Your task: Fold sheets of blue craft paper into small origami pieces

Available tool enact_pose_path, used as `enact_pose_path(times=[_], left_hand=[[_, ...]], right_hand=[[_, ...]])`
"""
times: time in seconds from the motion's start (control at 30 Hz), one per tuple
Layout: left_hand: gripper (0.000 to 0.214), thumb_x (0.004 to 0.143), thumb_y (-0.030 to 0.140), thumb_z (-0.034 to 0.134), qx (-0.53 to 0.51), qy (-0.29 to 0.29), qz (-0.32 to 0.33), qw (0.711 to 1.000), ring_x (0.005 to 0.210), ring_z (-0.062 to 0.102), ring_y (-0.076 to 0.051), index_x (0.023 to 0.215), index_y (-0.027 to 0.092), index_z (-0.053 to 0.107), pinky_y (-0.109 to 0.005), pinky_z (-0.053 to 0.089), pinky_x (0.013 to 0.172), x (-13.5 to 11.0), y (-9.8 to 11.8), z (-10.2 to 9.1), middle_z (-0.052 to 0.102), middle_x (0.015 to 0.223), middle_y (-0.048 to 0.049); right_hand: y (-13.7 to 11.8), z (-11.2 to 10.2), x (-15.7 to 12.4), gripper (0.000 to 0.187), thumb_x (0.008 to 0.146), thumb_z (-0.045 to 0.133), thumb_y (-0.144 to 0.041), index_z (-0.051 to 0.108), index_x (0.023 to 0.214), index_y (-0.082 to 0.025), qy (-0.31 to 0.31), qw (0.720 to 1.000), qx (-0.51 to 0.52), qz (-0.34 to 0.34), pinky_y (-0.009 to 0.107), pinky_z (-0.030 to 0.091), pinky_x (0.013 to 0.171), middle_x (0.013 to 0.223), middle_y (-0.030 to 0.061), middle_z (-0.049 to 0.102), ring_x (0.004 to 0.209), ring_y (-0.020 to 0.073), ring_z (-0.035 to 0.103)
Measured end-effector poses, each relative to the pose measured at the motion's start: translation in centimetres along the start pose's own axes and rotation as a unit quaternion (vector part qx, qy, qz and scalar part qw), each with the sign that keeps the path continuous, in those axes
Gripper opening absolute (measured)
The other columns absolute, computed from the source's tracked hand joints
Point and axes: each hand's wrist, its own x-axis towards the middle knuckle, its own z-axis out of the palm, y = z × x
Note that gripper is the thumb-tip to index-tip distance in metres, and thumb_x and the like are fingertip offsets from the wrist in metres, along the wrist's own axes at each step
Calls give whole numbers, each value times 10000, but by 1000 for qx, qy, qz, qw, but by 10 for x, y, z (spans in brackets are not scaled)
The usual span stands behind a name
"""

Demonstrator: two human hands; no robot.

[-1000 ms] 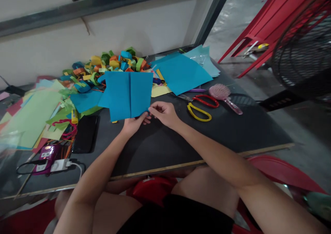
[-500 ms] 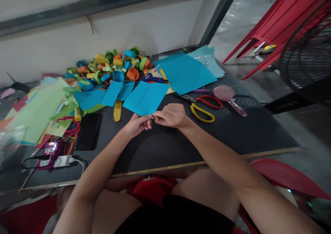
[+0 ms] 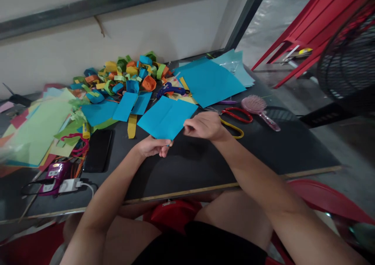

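A blue sheet of paper (image 3: 166, 116) with a faint crease is held above the table, tilted toward me. My left hand (image 3: 155, 146) grips its near corner, thumb on top and fingers curled below. Closed at the sheet's right edge is my right hand (image 3: 203, 125), its thumb and index finger pinched on that edge. Behind the sheet lies a blue glue gun (image 3: 171, 90). Scissors with one red and one yellow handle (image 3: 238, 114) lie just beyond my right hand, which partly hides them.
Several folded paper pieces (image 3: 129, 72) are heaped by the wall. Large blue sheets (image 3: 211, 81) lie at back right, near a pink hairbrush (image 3: 254, 104). On the left are green paper (image 3: 49, 120), a phone (image 3: 98, 151) and a purple power socket (image 3: 55, 175). A fan (image 3: 348, 62) stands right.
My right hand has slid right and away from my left hand, along the sheet's edge. The sheet has turned and come slightly nearer; my left hand keeps its corner.
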Motion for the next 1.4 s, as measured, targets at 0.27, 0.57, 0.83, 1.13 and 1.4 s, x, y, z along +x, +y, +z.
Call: enact_pose_path(times=[0.27,0.57,0.83,1.13,1.4], left_hand=[[400,587,452,833,-2,20,52,998,383,539,-77,660,129,608,-168,405,383,-3,-1,-9,507,411,55],[328,630,403,768,82,51,73,993,600,663,-141,540,135,603,-235,508,619,2,2,-8,607,496,-12],[501,644,670,663,146,-152,-11,978,282,304,-81,714,174,647,-251,293,374,-5,12,-14,309,299,79],[240,891,343,561,711,375,349,481,949,659,-240,1021,175,673,-366,510,800,9,-2,-2,711,1003,-137],[261,929,178,458,793,274,234,491,691,629,-187,752,158,650,-286,434,585,16,-14,-16,668,710,-73]], right_hand=[[1,-2,-2,69,803,628,-215,578,850,-217,69,995,44,50,237,430,506,502,-64,553,445,85,510],[-19,12,3,118,881,579,-293,679,866,-233,-58,996,73,1,240,440,555,592,-29,636,531,87,562],[-14,11,-5,129,878,629,-272,730,957,-271,-51,997,12,57,300,363,597,544,-18,545,595,126,494],[-35,34,3,317,903,522,-169,707,647,-144,-249,956,-12,155,361,352,702,664,99,638,805,220,522],[-40,38,-1,225,933,509,-198,732,904,-184,-223,951,152,149,285,450,683,903,47,745,810,161,659]])
